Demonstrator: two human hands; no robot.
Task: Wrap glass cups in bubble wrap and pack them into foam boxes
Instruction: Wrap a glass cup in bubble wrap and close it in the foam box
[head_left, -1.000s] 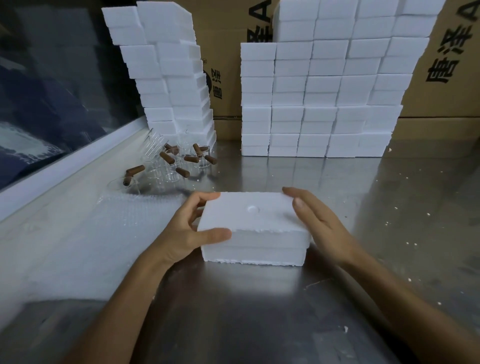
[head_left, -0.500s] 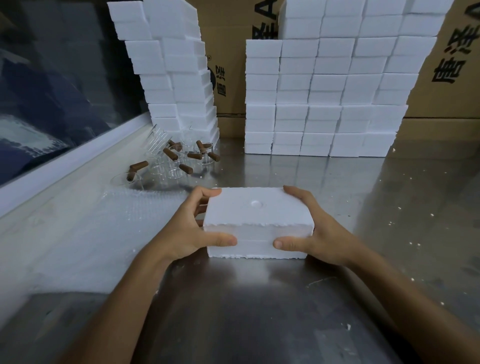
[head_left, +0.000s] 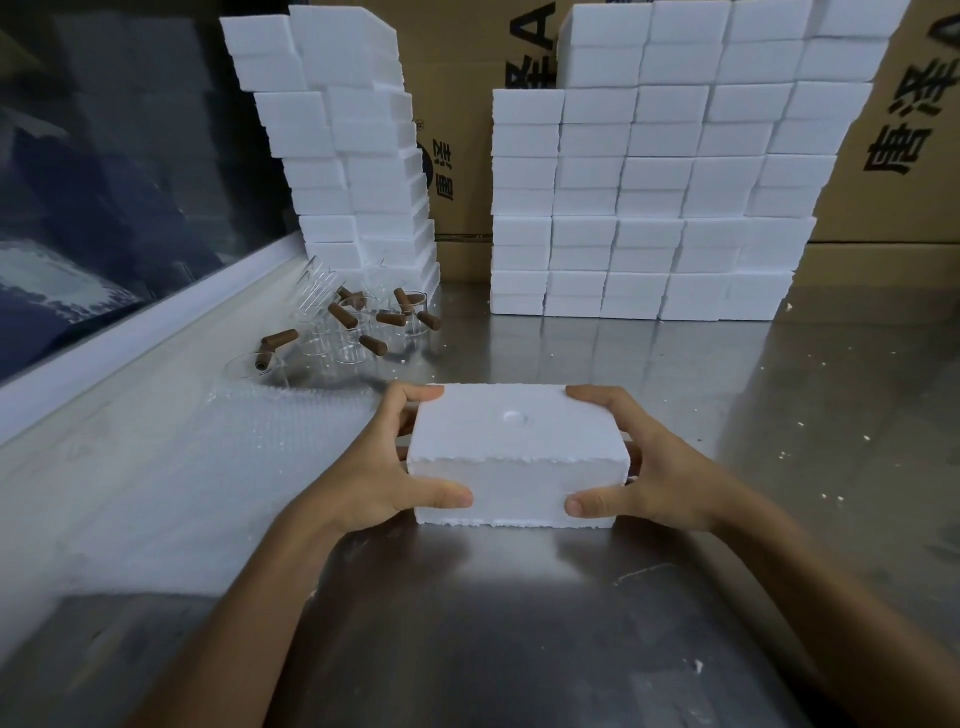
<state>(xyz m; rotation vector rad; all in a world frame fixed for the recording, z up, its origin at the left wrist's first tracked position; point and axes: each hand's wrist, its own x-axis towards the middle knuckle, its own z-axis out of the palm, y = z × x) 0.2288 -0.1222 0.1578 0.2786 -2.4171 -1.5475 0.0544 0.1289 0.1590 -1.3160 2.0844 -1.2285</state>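
Observation:
A closed white foam box (head_left: 514, 457) with a small round dimple in its lid sits on the steel table in front of me. My left hand (head_left: 379, 475) grips its left end, thumb on the front face and fingers round the back corner. My right hand (head_left: 654, 478) grips the right end the same way. Several clear glass cups with brown wooden handles (head_left: 363, 322) stand and lie in a cluster at the back left. A sheet of bubble wrap (head_left: 208, 467) lies flat to the left of the box.
Two tall stacks of white foam boxes stand at the back, a leaning one (head_left: 353, 156) behind the cups and a wide one (head_left: 665, 182) on the right. Cardboard cartons (head_left: 909, 130) fill the wall behind. A dark window (head_left: 104, 156) runs along the left. Foam crumbs dot the table.
My right hand has gone from lying flat on the lid to gripping the box's right end, thumb now on the front face. The box has shifted slightly away from me.

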